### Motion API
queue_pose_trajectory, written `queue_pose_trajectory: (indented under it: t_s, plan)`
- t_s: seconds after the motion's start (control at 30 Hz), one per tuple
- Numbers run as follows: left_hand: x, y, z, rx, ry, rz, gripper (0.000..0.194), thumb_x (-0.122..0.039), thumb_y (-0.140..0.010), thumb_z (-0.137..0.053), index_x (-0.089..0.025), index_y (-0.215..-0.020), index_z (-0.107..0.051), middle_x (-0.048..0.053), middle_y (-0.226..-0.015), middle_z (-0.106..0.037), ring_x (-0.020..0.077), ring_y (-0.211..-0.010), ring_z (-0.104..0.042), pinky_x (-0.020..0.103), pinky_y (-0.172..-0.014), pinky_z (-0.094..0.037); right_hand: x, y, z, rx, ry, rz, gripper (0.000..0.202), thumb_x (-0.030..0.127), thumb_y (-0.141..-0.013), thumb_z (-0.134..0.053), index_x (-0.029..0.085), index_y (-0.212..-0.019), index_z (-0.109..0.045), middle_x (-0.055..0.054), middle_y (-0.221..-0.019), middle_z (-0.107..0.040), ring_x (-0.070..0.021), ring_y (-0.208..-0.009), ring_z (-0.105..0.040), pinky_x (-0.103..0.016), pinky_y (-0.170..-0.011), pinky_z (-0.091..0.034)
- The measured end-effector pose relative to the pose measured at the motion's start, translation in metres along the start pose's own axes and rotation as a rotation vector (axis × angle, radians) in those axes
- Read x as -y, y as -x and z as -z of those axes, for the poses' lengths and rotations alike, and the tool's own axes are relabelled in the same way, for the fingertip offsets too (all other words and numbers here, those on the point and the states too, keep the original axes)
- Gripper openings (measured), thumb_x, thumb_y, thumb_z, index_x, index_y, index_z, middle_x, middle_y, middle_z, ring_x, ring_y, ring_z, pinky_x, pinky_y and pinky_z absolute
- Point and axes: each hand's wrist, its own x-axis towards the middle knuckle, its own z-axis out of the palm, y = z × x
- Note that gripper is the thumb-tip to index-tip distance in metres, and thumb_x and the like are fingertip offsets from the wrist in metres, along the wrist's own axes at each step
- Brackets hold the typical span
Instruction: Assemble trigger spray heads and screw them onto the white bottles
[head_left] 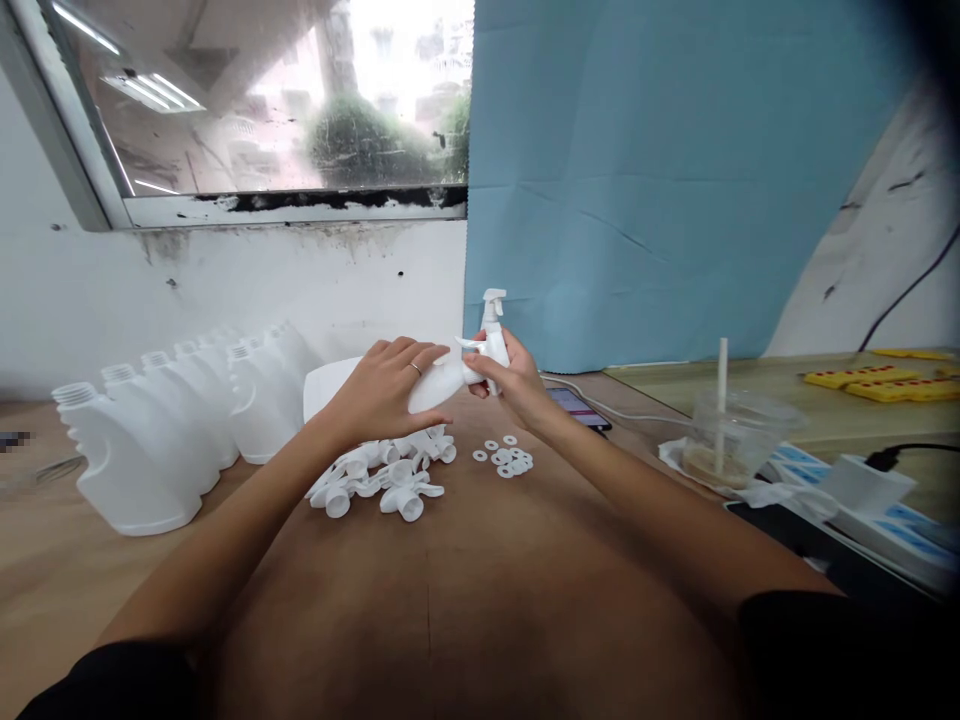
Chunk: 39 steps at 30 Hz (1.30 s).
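A white plastic spray bottle [330, 388] is held on its side above the table, its neck pointing right. My left hand [386, 385], with a ring on one finger, is wrapped over the bottle's body with the thumb underneath. At the neck end, my right hand [512, 378] grips a white trigger spray head [493, 345], its nozzle pointing up. The fingers partly hide where head and neck meet. Below the bottle lies a pile of white trigger spray heads [405, 500]. Several small white ring washers [514, 461] are scattered to the right of that pile.
Rows of uncapped white bottles [139, 465] stand at the left. At the right are a phone [577, 408], a plastic cup with a straw [724, 440], a white charger [862, 487] with cables, and yellow pieces [892, 385]. A window and a blue sheet [637, 180] are behind.
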Motion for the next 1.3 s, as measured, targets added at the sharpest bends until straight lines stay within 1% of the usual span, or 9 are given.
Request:
queue_pose_trajectory:
  t_s: [0.07,0.17,0.27,0.47,0.67,0.87,1.07,1.2,1.3]
  plan:
    - [0.003,0.000,0.006,0.086,-0.007,0.062,0.068,-0.062,-0.079,-0.057,-0.017,-0.128,-0.044,0.013,-0.115,-0.060,0.0308,-0.104,-0.054,0.046,-0.090,-0.038,0.007,-0.002,0.005,0.046,0.000,0.005,0.035,0.038,-0.075,-0.071,0.023,-0.096,-0.047,0.006,-0.067,-0.050,-0.0084,-0.046,-0.046,-0.023,-0.043,-0.036]
    - [0.005,-0.001,0.013,0.230,0.151,0.197,0.058,-0.063,-0.081,-0.051,-0.018,-0.118,-0.052,0.008,-0.093,-0.065,0.0257,-0.083,-0.060,0.038,-0.074,-0.044,0.017,-0.003,0.009,0.267,-0.048,-0.037,0.052,0.040,-0.070,-0.076,0.025,-0.110,-0.047,0.002,-0.077,-0.055,-0.0125,-0.057,-0.054,-0.027,-0.052,-0.042]
    - [-0.001,-0.002,0.015,0.265,0.364,0.265,0.055,-0.061,-0.081,-0.052,-0.020,-0.117,-0.053,0.005,-0.091,-0.066,0.0213,-0.074,-0.061,0.031,-0.061,-0.043,0.021,-0.001,0.008,0.386,-0.050,-0.051,0.065,0.034,-0.061,-0.082,0.028,-0.116,-0.048,-0.001,-0.095,-0.056,-0.0137,-0.067,-0.054,-0.029,-0.056,-0.044]
    - [-0.016,-0.003,0.013,0.242,0.440,0.194,0.049,-0.055,-0.080,-0.058,-0.022,-0.117,-0.054,0.004,-0.086,-0.066,0.0207,-0.072,-0.061,0.030,-0.057,-0.044,0.017,0.005,0.004,0.125,0.155,0.081,0.031,0.038,-0.068,-0.076,0.022,-0.092,-0.064,-0.003,-0.091,-0.058,-0.0179,-0.080,-0.054,-0.029,-0.065,-0.045]
    - [-0.016,-0.004,0.014,0.193,0.342,0.163,0.049,-0.055,-0.080,-0.059,-0.019,-0.113,-0.056,0.006,-0.091,-0.066,0.0229,-0.078,-0.061,0.031,-0.061,-0.044,0.021,0.002,0.006,0.190,0.117,0.051,0.047,0.036,-0.065,-0.079,0.025,-0.107,-0.062,-0.005,-0.104,-0.058,-0.0206,-0.092,-0.055,-0.031,-0.072,-0.048]
    - [-0.019,-0.004,0.012,0.213,0.383,0.190,0.061,-0.061,-0.077,-0.060,-0.020,-0.121,-0.053,0.007,-0.096,-0.067,0.0241,-0.080,-0.062,0.032,-0.063,-0.047,0.029,0.001,0.008,0.196,0.077,0.048,0.038,0.034,-0.065,-0.079,0.023,-0.099,-0.065,-0.005,-0.098,-0.062,-0.0219,-0.094,-0.056,-0.034,-0.077,-0.048]
    - [-0.004,-0.002,0.016,0.225,0.681,0.158,0.046,-0.044,-0.092,-0.049,-0.029,-0.135,-0.046,0.007,-0.129,-0.057,0.0248,-0.115,-0.056,0.036,-0.088,-0.051,0.038,-0.001,0.017,0.143,0.046,-0.030,0.051,0.039,-0.064,-0.075,0.027,-0.111,-0.062,-0.005,-0.117,-0.059,-0.0215,-0.088,-0.055,-0.029,-0.058,-0.049]
    - [0.004,0.000,0.012,0.388,1.033,0.150,0.049,-0.033,-0.090,-0.053,-0.028,-0.137,-0.043,0.009,-0.122,-0.061,0.0242,-0.111,-0.059,0.037,-0.083,-0.055,0.036,-0.007,0.019,0.186,0.098,-0.041,0.045,0.040,-0.067,-0.075,0.023,-0.107,-0.064,-0.007,-0.110,-0.062,-0.0194,-0.079,-0.056,-0.028,-0.051,-0.047]
    - [0.015,-0.001,-0.005,0.355,1.106,0.236,0.046,-0.034,-0.087,-0.056,-0.024,-0.132,-0.048,0.010,-0.121,-0.061,0.0230,-0.106,-0.061,0.037,-0.082,-0.055,0.053,-0.008,0.023,0.038,0.335,0.035,0.032,0.038,-0.073,-0.073,0.019,-0.097,-0.068,-0.008,-0.097,-0.064,-0.0161,-0.066,-0.057,-0.030,-0.049,-0.047]
